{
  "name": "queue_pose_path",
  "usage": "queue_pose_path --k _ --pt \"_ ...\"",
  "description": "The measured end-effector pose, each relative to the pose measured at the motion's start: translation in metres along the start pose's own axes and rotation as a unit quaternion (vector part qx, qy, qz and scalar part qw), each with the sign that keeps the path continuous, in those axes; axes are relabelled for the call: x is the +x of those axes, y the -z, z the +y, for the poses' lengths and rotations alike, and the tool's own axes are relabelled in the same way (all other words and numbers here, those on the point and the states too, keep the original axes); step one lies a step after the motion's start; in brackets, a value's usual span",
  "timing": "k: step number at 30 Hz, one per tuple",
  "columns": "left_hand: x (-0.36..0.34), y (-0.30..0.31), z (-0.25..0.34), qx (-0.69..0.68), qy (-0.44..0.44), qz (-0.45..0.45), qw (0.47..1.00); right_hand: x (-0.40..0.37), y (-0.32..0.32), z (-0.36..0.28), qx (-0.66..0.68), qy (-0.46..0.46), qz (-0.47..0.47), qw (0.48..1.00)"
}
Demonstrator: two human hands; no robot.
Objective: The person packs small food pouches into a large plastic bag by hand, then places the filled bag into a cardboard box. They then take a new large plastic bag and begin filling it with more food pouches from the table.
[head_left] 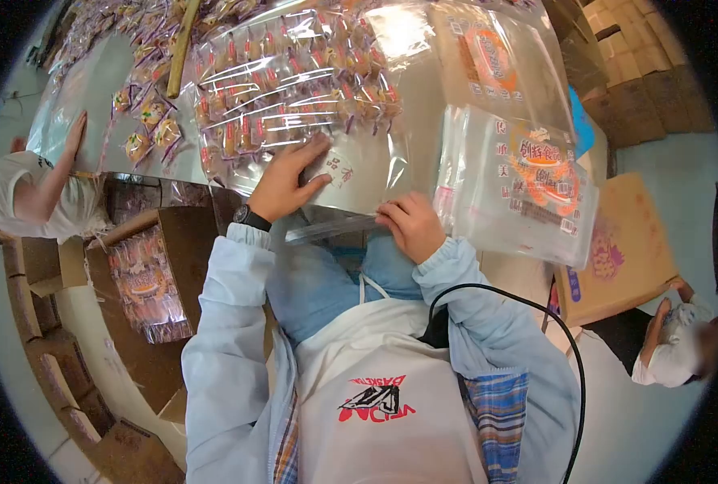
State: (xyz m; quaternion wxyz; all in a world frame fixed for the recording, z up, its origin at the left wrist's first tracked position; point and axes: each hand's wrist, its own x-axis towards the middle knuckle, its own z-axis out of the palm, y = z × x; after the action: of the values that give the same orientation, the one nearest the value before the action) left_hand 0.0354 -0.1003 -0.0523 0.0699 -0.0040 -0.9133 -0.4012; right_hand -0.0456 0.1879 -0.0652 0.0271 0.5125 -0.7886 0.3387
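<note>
A large clear plastic bag (347, 173) lies on the table before me, filled with rows of small wrapped snacks (270, 121). My left hand (298, 173), with a dark watch at its wrist, rests on the bag's near part, thumb apart from the fingers. At the near edge, my right hand (411, 226) pinches the plastic with its fingers closed. Right beside it lies a stack of flat printed clear bags (528, 177) with orange and red lettering.
Loose wrapped snacks (153, 133) and a wooden stick (183, 48) lie at the upper left. Below stands an open carton (189, 266) holding a packed bag (145, 278). One person (40, 185) is at left; another (674, 343) is at right by a carton (617, 246).
</note>
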Motion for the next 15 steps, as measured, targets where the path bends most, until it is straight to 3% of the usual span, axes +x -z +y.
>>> queue_pose_path --k 6,9,11,12,15 --pt "-0.004 -0.001 0.005 0.193 -0.011 -0.068 0.979 0.005 -0.009 -0.009 -0.109 -0.046 -0.063 0.991" --pt "-0.003 -0.003 0.001 0.218 0.005 -0.111 0.969 -0.012 -0.006 -0.007 -0.134 0.020 -0.101 0.986" --pt "0.000 0.002 0.007 0.157 0.053 -0.154 0.974 -0.030 0.000 -0.018 -0.110 0.025 -0.187 0.976" --pt "-0.002 -0.001 0.005 0.208 0.010 -0.117 0.971 -0.042 0.004 -0.026 -0.097 0.026 -0.229 0.968" --pt "-0.003 -0.001 0.008 0.246 0.010 -0.125 0.961 -0.091 0.006 -0.038 -0.016 0.009 -0.349 0.937"
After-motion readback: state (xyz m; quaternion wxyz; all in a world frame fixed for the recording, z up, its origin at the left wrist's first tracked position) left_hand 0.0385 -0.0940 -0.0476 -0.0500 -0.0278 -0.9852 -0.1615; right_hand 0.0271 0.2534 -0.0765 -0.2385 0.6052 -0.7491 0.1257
